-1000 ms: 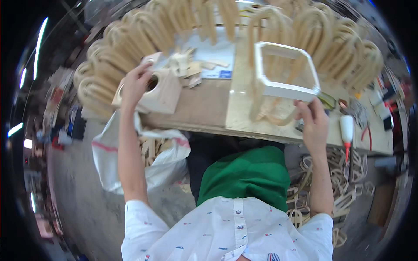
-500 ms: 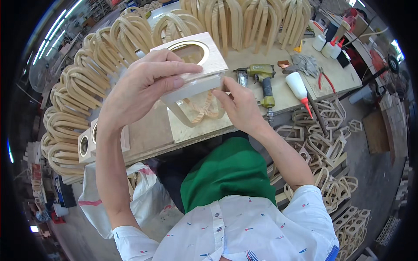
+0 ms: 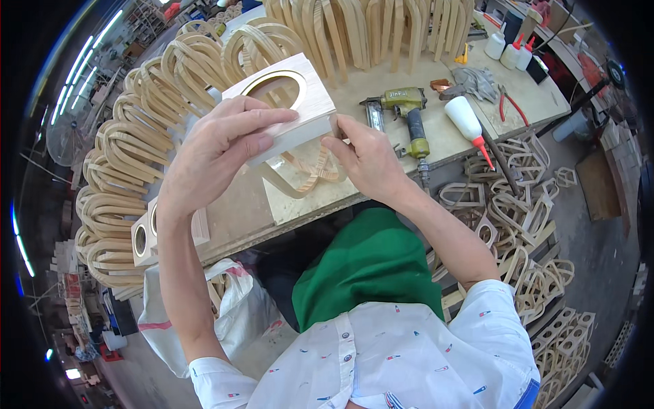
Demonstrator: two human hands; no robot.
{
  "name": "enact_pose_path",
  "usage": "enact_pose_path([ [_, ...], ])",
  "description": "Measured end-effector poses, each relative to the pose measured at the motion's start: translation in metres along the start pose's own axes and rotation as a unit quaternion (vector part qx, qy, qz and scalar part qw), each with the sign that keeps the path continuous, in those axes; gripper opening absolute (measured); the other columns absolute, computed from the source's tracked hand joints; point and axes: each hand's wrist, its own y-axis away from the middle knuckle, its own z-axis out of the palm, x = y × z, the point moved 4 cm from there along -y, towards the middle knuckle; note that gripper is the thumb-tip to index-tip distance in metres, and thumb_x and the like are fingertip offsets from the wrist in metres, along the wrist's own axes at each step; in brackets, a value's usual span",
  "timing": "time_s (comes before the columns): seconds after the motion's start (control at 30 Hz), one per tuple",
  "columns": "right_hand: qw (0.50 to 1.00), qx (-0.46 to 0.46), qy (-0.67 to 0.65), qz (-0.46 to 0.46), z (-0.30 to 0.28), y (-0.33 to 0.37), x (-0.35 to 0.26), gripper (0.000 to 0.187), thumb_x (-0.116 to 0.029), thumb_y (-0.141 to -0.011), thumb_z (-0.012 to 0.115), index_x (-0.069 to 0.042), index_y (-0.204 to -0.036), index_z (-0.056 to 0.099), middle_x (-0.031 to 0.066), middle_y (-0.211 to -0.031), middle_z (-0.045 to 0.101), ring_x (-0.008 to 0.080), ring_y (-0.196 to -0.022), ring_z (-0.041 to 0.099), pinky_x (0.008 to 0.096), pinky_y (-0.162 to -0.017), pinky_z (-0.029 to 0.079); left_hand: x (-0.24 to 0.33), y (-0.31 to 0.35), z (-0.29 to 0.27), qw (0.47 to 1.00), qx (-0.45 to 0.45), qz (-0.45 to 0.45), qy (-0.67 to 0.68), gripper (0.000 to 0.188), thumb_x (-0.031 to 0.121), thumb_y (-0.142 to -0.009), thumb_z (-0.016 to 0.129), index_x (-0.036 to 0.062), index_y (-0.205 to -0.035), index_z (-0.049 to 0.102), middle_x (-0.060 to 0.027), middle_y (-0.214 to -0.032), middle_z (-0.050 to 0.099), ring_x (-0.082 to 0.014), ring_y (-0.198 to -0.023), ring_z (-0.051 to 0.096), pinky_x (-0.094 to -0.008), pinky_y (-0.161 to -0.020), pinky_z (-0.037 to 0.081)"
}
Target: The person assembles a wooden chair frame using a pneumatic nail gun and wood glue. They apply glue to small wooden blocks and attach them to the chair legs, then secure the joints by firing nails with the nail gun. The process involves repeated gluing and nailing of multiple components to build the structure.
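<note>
A pale wooden block with a large round hole (image 3: 315, 97) is raised above the bench, tilted, in both hands. My left hand (image 3: 211, 153) grips its left side, thumb on the front edge and fingers over the top face by the hole. At the block's right end, my right hand (image 3: 371, 160) is closed, thumb and forefinger pinching the lower corner; whether a small piece lies between them is hidden. Just below the block is a curved bentwood frame with crossing strips (image 3: 315, 178); I cannot tell if it is joined to the block.
Arched wooden frames (image 3: 122, 146) line the bench's left and back edges. On the bench (image 3: 293, 204) lie a green nail gun (image 3: 407, 109), a white glue bottle (image 3: 463, 119), red-handled pliers (image 3: 507, 105) and grey gloves (image 3: 480, 85). Holed blocks (image 3: 142, 238) stand at left; more frames (image 3: 518, 204) pile at lower right.
The block and both hands have shifted slightly left in the picture, and the whole view has turned a little. Both hands keep their hold on the block.
</note>
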Motion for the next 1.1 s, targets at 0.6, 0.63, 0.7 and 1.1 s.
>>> enact_pose_path([
  [0.6,0.999,0.006,-0.009,-0.034,0.006,0.002,-0.005,0.015,-0.007,-0.085,0.062,0.002,-0.091,0.051,0.0216,-0.084,0.06,0.0411,-0.084,0.059,0.0485,-0.071,0.047,0.013,-0.005,0.032,0.986,0.154,-0.053,0.032,0.03,0.004,-0.082,0.069,0.0004,-0.112,0.068,-0.0123,-0.102,0.069,-0.0177,-0.085,0.065,-0.0277,-0.074,0.05],
  [0.63,0.999,0.008,-0.01,-0.036,0.006,0.002,-0.005,0.015,-0.007,-0.085,0.062,0.002,-0.091,0.051,0.0214,-0.084,0.06,0.0411,-0.085,0.059,0.0485,-0.071,0.047,0.013,-0.005,0.032,0.986,0.154,-0.052,0.032,0.03,0.004,-0.082,0.069,0.0004,-0.111,0.068,-0.0121,-0.103,0.069,-0.0179,-0.086,0.065,-0.0278,-0.075,0.05],
  [0.7,0.999,0.011,-0.01,-0.042,0.006,0.002,-0.006,0.015,-0.007,-0.085,0.062,0.002,-0.09,0.051,0.0212,-0.084,0.06,0.0411,-0.085,0.059,0.0485,-0.072,0.047,0.014,-0.005,0.032,0.986,0.156,-0.05,0.027,0.029,0.003,-0.082,0.069,0.0005,-0.111,0.069,-0.0118,-0.104,0.069,-0.0181,-0.088,0.066,-0.028,-0.075,0.051],
  [1.1,0.999,0.002,-0.011,-0.032,0.003,0.002,-0.008,0.015,-0.007,-0.085,0.063,0.003,-0.089,0.051,0.0208,-0.083,0.059,0.0411,-0.084,0.059,0.0487,-0.071,0.046,0.014,-0.005,0.035,0.985,0.165,-0.048,0.006,0.03,0.004,-0.081,0.071,0.0038,-0.11,0.07,-0.0107,-0.103,0.069,-0.0188,-0.087,0.066,-0.0293,-0.075,0.051],
])
